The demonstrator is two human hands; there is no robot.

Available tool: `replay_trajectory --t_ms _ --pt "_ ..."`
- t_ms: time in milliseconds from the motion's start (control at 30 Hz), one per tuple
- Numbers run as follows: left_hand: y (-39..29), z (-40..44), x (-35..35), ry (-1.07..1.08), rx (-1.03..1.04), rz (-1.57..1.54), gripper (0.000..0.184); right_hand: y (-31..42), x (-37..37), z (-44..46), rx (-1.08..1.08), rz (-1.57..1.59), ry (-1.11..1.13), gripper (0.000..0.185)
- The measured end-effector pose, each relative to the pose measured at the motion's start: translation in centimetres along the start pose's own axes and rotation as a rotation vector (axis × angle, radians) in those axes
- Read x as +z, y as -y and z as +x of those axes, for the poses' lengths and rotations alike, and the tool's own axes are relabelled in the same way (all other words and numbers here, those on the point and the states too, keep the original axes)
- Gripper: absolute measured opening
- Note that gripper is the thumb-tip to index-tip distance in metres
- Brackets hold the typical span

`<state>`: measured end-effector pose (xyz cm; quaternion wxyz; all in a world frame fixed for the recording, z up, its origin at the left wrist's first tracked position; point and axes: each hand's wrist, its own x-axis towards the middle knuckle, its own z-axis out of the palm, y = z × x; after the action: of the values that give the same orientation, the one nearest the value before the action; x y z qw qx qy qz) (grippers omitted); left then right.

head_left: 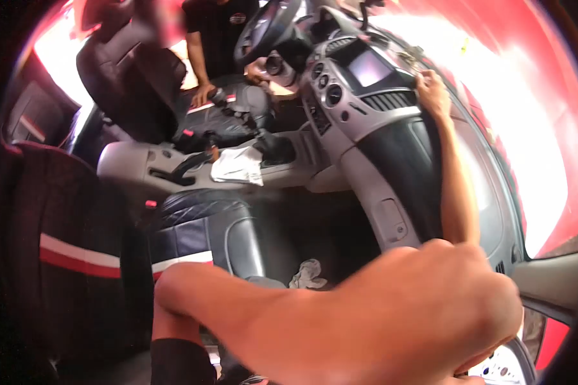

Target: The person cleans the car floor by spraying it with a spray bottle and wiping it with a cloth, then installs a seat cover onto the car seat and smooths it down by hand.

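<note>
Close to the camera, my left hand [462, 301] is curled into a fist. Its fingers face down, and what they hold, if anything, is hidden. Farther off, my right hand [434, 93] reaches over the dashboard to its top edge beside the windshield, just right of the screen [370, 67]. Its fingers are bent together near a small blurred object [410, 56]; what is between them is too small to tell. The grey and black dashboard [382, 122] runs alongside my right forearm.
Another person [215, 38] leans in by the steering wheel [261, 32], one hand on the far seat. A white cloth [237, 165] lies on the centre console [125, 163] beside the gear lever. A crumpled cloth [307, 274] lies low near the black seat [237, 240].
</note>
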<state>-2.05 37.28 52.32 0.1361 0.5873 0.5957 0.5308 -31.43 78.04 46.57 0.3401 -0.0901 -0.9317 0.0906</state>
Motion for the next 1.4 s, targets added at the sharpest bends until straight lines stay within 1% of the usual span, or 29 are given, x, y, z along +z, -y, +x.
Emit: replay_trajectory --t_ms 67,133,167,233,267,300,333,367,433,500,533,633,700,833,900,967,1100,1167,1233,1267,1300,1367,1400 --pt "0.2 -0.1 0.0 -0.014 0.047 -0.028 0.021 -0.4 0.3 0.3 -0.022 0.017 0.012 0.044" --pt "-0.1 -0.6 -0.7 -0.075 0.107 -0.02 0.023 -0.9 0.7 0.3 0.002 -0.048 -0.048 0.045" --pt "-0.4 -0.9 -1.0 -0.116 0.127 -0.001 0.024 -0.4 0.0 -0.1 0.006 -0.024 -0.022 0.044" --pt "-0.9 -1.4 -1.1 -0.201 0.115 0.079 0.025 -0.1 -0.3 -0.8 0.027 -0.005 -0.04 0.043" --pt "-1.0 -1.5 -0.6 -0.222 0.069 0.145 0.025 0.4 -0.8 -1.1 0.017 0.008 -0.012 0.043" --pt "-1.3 -1.7 -0.2 -0.239 0.023 0.211 0.025 0.2 -1.0 -1.4 0.012 0.005 -0.031 0.042" --pt "-0.4 -1.1 1.0 -0.355 0.074 0.212 0.024 0.5 -0.8 -1.4 -0.007 0.006 -0.044 0.041" --pt "-0.4 -0.8 0.8 -0.273 0.07 0.325 0.022 -0.1 -0.1 -1.0 -0.024 -0.03 -0.073 0.041" --pt "-0.6 0.0 0.2 -0.111 0.089 0.548 0.023 -0.6 0.1 -0.3 -0.001 -0.026 -0.035 0.042" --pt "-1.2 0.4 1.6 -0.311 0.111 0.677 0.024 -0.4 0.4 0.0 0.037 0.011 -0.004 0.045" --pt "-0.7 0.4 2.0 -0.405 0.068 0.532 0.023 -0.6 0.3 0.3 -0.024 -0.02 0.0 0.044" --pt "4.8 -0.5 4.6 -0.733 0.466 0.346 0.021 -1.0 0.5 0.2 0.011 -0.021 -0.025 0.044" --pt "4.0 -2.1 2.1 -0.542 0.462 0.507 0.022 -0.4 0.3 0.0 0.011 -0.03 -0.039 0.044" --pt "3.0 -0.8 5.2 -0.784 0.463 0.431 0.024 -0.7 0.3 -0.1 -0.014 -0.025 -0.036 0.045" --pt "3.2 -0.1 4.0 -0.725 0.612 0.532 0.022 -0.3 0.0 -0.1 0.012 -0.029 -0.021 0.046" --pt "3.3 0.6 2.7 -0.488 0.63 0.596 0.02 -1.5 0.1 0.3 0.012 -0.043 -0.013 0.047" --pt "0.8 1.8 3.8 -0.167 0.065 0.444 0.024 -2.1 0.9 1.3 -0.049 -0.071 -0.031 0.046" --pt "1.0 2.1 4.0 -0.065 0.047 0.18 0.026 -2.7 1.5 1.6 -0.083 -0.031 -0.013 0.045" --pt "1.2 2.0 3.4 -0.052 0.159 0.018 0.027 -1.4 1.4 1.3 -0.063 -0.005 0.004 0.045" --pt "1.0 1.3 3.0 -0.065 0.141 0.052 0.027 -1.7 0.9 0.9 -0.041 -0.014 -0.011 0.045" --pt "1.8 0.8 3.6 -0.168 0.217 0.05 0.025 -2.0 1.0 1.2 -0.038 -0.046 -0.025 0.045" --pt "3.2 0.0 4.7 -0.382 0.364 0.067 0.024 -2.3 1.2 1.0 -0.075 -0.008 -0.073 0.045" --pt "2.9 -0.3 4.1 -0.348 0.318 0.06 0.024 -2.6 1.3 1.2 -0.089 -0.014 -0.077 0.044"
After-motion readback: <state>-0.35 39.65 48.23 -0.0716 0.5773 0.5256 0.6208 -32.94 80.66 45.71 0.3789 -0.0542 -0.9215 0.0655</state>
